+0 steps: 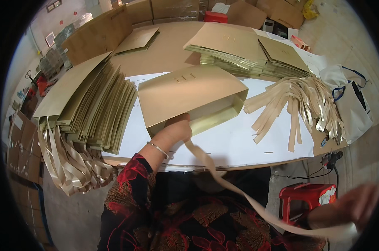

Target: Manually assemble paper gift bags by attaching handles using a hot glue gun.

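Observation:
A gold paper gift bag lies on its side in front of me, its open mouth toward me. My left hand reaches into that mouth, and its fingertips are hidden inside. From this closed hand a champagne-coloured satin ribbon runs down and away to the lower right, over my lap. My right hand is out at the far right, past the table edge and smeared by motion. The ribbon's far end lies just below that hand; whether its fingers grip it is not clear.
Gold bags with ribbon handles stand stacked at left; more flat gold bags lie at the back. A bundle of cut ribbons rests on the right over white paper. A red stool stands below the table at right.

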`<state>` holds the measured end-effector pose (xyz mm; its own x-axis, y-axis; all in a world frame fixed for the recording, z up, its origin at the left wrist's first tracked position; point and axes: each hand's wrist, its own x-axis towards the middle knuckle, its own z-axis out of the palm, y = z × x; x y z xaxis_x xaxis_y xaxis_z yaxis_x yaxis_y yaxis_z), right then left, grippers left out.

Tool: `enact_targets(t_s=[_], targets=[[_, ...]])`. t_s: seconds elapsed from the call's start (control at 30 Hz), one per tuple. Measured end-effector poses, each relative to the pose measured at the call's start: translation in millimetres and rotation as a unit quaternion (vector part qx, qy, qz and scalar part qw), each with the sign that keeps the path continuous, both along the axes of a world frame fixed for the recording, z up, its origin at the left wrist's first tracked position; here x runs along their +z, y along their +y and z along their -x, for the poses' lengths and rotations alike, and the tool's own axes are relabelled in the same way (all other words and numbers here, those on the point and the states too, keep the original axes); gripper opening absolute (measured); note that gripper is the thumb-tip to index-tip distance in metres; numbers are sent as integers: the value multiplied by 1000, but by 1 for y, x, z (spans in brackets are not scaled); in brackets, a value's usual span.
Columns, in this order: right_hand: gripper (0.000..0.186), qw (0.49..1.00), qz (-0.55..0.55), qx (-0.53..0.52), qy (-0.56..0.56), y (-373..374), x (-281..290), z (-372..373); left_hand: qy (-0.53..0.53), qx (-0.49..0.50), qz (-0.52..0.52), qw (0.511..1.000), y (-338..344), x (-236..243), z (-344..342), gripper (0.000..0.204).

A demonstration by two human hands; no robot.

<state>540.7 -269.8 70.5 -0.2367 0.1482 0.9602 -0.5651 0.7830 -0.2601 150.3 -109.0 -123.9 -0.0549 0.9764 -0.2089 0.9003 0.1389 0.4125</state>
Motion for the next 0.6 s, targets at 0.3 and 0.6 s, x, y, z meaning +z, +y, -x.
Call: enact_targets(t_s=[0.3,0.6], targets=[[19,776,454,-215,-381,138,-154,121,60,-22,-161,985,23,-18,-46,57],[24,736,453,-296,-407,169,-228,168,-300,12,8,954,36,-10,-28,28]])
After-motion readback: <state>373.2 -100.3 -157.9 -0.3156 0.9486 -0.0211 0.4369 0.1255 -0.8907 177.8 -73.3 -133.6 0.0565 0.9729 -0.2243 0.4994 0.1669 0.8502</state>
